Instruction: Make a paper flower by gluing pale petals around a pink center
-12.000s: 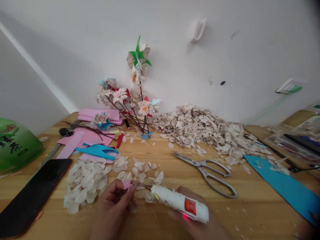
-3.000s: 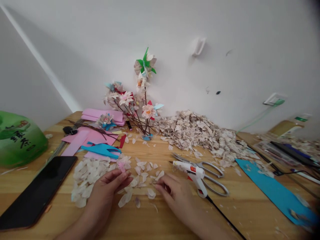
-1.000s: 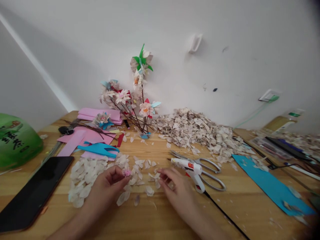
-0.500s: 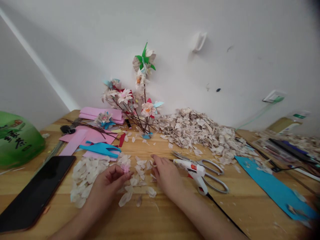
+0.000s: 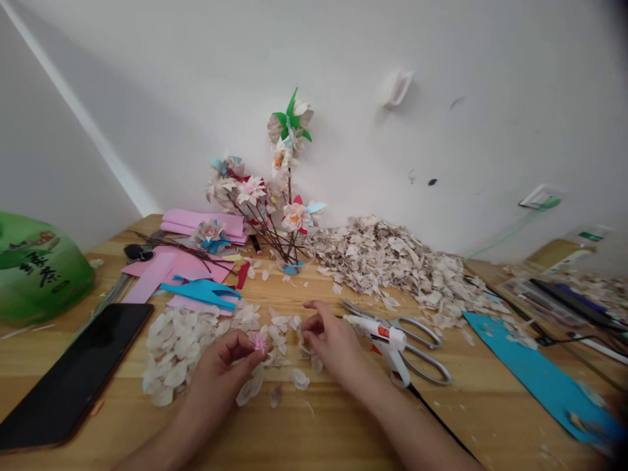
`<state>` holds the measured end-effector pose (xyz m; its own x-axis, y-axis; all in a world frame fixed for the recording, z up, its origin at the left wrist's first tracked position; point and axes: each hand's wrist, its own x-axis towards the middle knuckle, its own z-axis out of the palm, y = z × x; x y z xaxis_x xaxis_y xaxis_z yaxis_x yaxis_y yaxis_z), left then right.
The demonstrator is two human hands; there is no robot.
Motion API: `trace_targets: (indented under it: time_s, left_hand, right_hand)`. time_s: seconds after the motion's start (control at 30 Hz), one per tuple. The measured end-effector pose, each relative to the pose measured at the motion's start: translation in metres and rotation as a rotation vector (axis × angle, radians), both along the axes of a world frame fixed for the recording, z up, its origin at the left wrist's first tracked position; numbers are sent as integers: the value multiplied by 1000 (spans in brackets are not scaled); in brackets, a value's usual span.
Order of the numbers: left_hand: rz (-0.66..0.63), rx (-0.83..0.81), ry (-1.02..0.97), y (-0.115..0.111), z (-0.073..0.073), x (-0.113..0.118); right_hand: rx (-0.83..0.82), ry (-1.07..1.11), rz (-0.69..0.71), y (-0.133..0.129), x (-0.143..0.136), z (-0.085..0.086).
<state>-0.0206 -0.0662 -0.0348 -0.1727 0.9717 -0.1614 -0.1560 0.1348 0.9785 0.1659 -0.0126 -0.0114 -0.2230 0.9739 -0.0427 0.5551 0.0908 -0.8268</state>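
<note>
My left hand (image 5: 228, 366) pinches a small pink fringed flower centre (image 5: 260, 339) between thumb and fingers, just above the table. To its right, my right hand (image 5: 331, 340) has its thumb and forefinger closed on a pale, thin petal (image 5: 300, 335), partly hidden by the fingertips. Loose whitish petals (image 5: 279, 337) lie between and below the hands. A larger heap of petals (image 5: 179, 347) spreads to the left of my left hand. Beside my right wrist lies a white glue gun (image 5: 385, 340) with orange parts, resting against grey-handled scissors (image 5: 424, 360).
Handmade flowers (image 5: 294, 216) on brown stems stand at the back. A tall heap of dried flakes (image 5: 387, 255) lies along the wall. Pink sheets (image 5: 201, 222), blue cut pieces (image 5: 199, 292) and a black phone (image 5: 83, 373) are left; a blue sheet (image 5: 530, 373) is right.
My left hand has moved slightly right with the pink flower centre. My right hand's fingers have curled in and closed on a petal. The whole view has shifted a little.
</note>
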Motion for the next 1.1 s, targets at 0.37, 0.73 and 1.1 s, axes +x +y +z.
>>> trace_targets:
  time_s: [0.37, 0.73, 1.1]
  left_hand:
    - [-259, 65, -251, -16, 12, 17]
    - [-231, 33, -298, -18, 0, 22]
    - [-208, -7, -196, -21, -3, 28]
  right_hand:
    - [-740, 869, 164, -27, -5, 4]
    - [-625, 872, 170, -38, -2, -1]
    - [-62, 583, 106, -56, -3, -3]
